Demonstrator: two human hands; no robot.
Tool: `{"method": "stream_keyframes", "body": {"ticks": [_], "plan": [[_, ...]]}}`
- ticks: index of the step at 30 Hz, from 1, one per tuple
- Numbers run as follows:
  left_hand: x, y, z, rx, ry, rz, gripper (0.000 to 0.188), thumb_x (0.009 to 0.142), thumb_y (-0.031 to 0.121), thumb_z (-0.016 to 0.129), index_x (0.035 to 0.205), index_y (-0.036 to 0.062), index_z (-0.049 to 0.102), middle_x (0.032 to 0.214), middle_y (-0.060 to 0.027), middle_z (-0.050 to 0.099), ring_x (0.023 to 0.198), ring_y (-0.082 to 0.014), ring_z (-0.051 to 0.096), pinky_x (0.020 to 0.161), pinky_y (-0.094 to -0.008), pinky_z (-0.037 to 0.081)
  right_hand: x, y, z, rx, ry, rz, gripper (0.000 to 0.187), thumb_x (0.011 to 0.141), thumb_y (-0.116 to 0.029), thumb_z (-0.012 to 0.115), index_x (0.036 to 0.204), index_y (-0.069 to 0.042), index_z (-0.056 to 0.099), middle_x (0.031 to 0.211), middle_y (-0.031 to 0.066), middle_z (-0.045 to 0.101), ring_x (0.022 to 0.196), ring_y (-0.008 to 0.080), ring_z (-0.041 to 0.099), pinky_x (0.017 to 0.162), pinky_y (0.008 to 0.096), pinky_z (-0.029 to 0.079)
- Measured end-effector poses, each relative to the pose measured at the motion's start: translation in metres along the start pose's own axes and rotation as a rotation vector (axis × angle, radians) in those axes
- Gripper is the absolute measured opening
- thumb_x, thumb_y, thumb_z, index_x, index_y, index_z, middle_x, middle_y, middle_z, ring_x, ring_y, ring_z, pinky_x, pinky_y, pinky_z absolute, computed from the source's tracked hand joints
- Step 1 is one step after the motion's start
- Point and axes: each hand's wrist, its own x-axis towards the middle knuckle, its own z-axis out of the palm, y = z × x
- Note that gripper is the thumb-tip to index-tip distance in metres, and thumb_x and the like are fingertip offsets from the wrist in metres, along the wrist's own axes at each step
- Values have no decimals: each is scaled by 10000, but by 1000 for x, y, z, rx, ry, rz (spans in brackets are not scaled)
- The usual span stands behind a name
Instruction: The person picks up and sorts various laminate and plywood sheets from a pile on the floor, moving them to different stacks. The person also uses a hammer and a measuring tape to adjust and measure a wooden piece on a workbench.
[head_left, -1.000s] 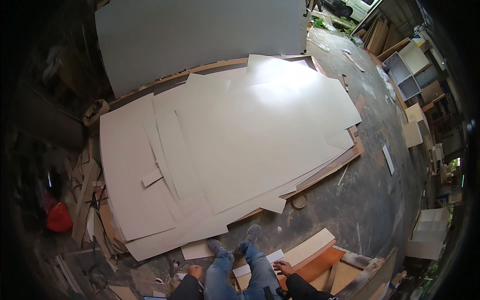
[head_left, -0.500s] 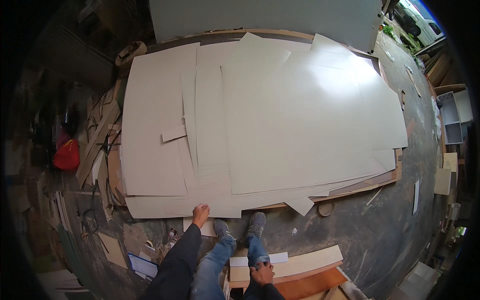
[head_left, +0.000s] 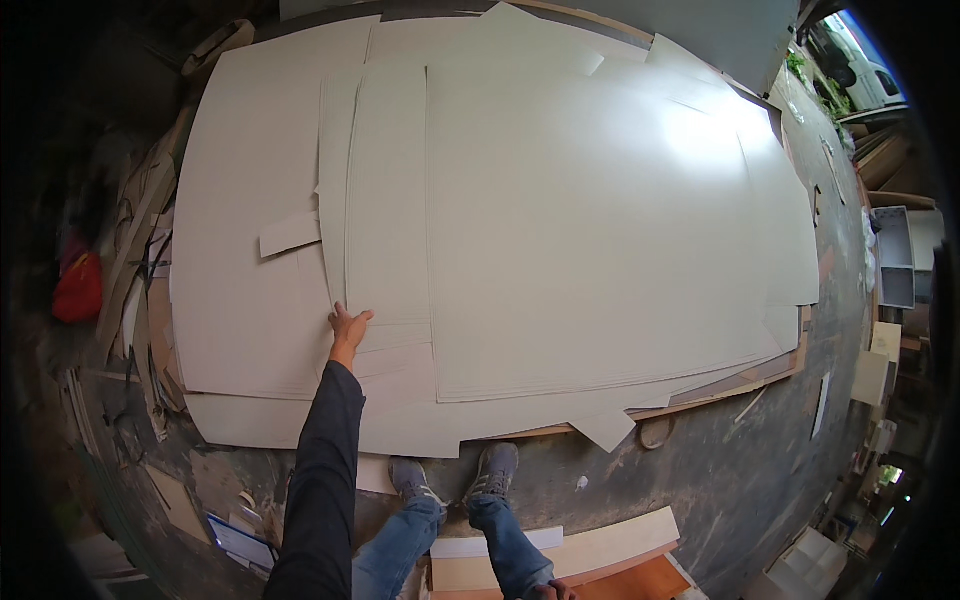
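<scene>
Head view: left hand (head_left: 347,327), fingers spread, now rests flat on a narrow pale sheet (head_left: 385,200), having reached forward from the stack's edge. Right hand (head_left: 553,592) is cut off at the lower edge; grip cannot be told.

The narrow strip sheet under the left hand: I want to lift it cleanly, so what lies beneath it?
The left hand rests on the narrow strip sheet. Wider pale sheets show beneath its left edge; the big top sheet overlaps its right edge. Anything deeper is covered.

My left hand (head_left: 348,327) is bare, w/ a long dark navy sleeve (head_left: 322,470) down to the wrist. Legs in blue jeans (head_left: 500,535), faded at the knees. Grey sneakers (head_left: 492,470), pale soles, laced.
</scene>
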Motion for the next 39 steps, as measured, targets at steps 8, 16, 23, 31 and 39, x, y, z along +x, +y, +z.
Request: {"method": "stream_keyframes", "body": {"ticks": [8,16,23,31,39], "plan": [[11,2,4,100,30,-22,869,738,425,677,1329,-109,332,1359,-272,263,1275,-414,316,1039,-509,324,-2,3,17,-27,111,5,529,670,-445,648,1084,-118,600,1233,106,504,1145,354,414,951,534,334],[0,17,12,123,71,-83,859,740,469,694,1287,-116,385,1291,-273,430,1193,-380,446,983,-583,346,-6,-6,13,-81,47,40,544,692,-442,641,1115,-105,587,1259,110,491,1186,346,393,981,518,316],[-74,72,-76,-556,-351,197,263,816,76,628,1037,-65,602,974,-124,631,932,-176,579,858,-321,468,-8,-27,0,-73,-54,34,582,773,-435,600,1193,-37,532,1292,148,459,1208,349,380,1015,491,291],[-182,163,-174,-932,-388,496,256,814,11,591,1060,-60,586,1005,-92,635,886,-148,582,846,-270,429,28,17,78,220,92,-45,506,775,-496,593,1069,-87,638,1338,130,428,1195,346,395,945,508,342],[-291,223,-317,-858,-305,553,261,787,-25,601,1047,-32,587,947,-76,619,844,-148,569,826,-274,431,128,-99,-42,2723,-390,-141,820,860,-614,475,1333,46,356,1391,219,361,1244,369,417,1009,530,358]]}}
